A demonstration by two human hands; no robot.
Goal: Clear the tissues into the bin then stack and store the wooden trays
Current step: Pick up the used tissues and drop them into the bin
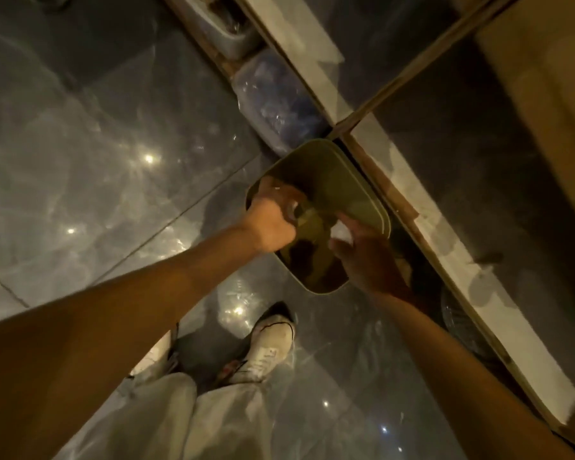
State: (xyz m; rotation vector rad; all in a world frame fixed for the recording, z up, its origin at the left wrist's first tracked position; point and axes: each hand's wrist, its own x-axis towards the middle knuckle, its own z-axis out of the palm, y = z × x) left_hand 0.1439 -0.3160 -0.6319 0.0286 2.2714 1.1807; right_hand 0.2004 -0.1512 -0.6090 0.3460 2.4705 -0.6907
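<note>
At the centre of the frame, the olive bin [316, 224] is seen from above on the floor [80, 144], its long axis running from upper left to lower right. A white tissue [341, 234] is pinched in the partly closed grip of the right hand [362, 257], directly over the bin's open mouth. The left hand [269, 224] is closed on the bin's swing lid [304, 217], which is judged held aside. No wooden trays are in view.
</note>
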